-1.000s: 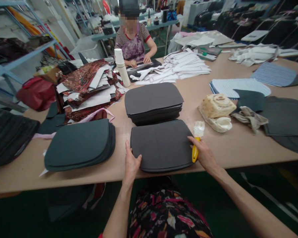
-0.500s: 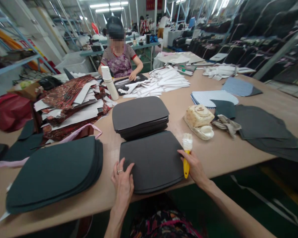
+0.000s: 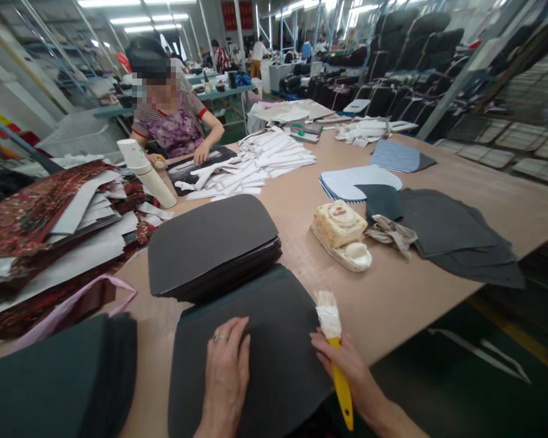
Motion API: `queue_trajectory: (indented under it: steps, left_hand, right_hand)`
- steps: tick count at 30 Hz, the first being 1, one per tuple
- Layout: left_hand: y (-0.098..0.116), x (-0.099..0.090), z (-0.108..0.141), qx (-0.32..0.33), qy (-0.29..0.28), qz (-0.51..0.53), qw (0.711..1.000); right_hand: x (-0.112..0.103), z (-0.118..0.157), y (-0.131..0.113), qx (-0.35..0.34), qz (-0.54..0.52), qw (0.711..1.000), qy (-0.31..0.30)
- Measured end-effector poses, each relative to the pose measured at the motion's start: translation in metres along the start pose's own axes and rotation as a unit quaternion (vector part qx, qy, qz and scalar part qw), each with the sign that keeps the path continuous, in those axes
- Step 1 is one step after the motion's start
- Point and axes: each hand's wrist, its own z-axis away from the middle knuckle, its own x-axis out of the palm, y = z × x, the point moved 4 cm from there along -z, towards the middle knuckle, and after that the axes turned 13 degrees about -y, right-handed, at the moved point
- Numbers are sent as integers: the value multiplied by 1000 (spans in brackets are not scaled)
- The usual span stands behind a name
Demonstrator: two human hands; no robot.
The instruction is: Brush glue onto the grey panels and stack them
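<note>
A dark grey stack of rounded panels (image 3: pixel 274 340) lies at the table's near edge. My left hand (image 3: pixel 228 368) rests on its top with nothing in it, fingers slightly bent and thumb apart. At the stack's right edge, my right hand (image 3: pixel 347 365) holds a brush with a yellow handle (image 3: pixel 342 389) and white-coated bristles pointing away from me. Touching the far side is a second grey stack (image 3: pixel 212 240). The yellowish, crusted glue container (image 3: pixel 340 228) stands beyond the brush, to its right.
Dark green panels (image 3: pixel 41 377) are stacked at near left, below red patterned pieces (image 3: pixel 41 207). A white bottle (image 3: pixel 146 173) stands near white strips (image 3: pixel 265 158). Across the table (image 3: pixel 475 188) sits a person (image 3: pixel 173 125). A crumpled cloth (image 3: pixel 393 234) and grey sheets (image 3: pixel 452 225) lie right.
The view has turned right and come closer to the stacks. My left hand has moved from the near stack's left edge onto its top. My right hand still holds the brush.
</note>
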Motion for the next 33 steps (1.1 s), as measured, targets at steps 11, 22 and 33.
queue_trajectory:
  steps: [11,22,33]
  left_hand:
    - [24,57,-109,-26,-104,74,992]
    - [28,56,-124,-114,-153,109,976]
    - [25,64,-124,-108,-161,34,980]
  right_hand:
    - [1,0,16,-48,-16,998,-22]
    - [16,9,25,-4,-21,1000,-19]
    - [26,15,32,20,-51,997,-50]
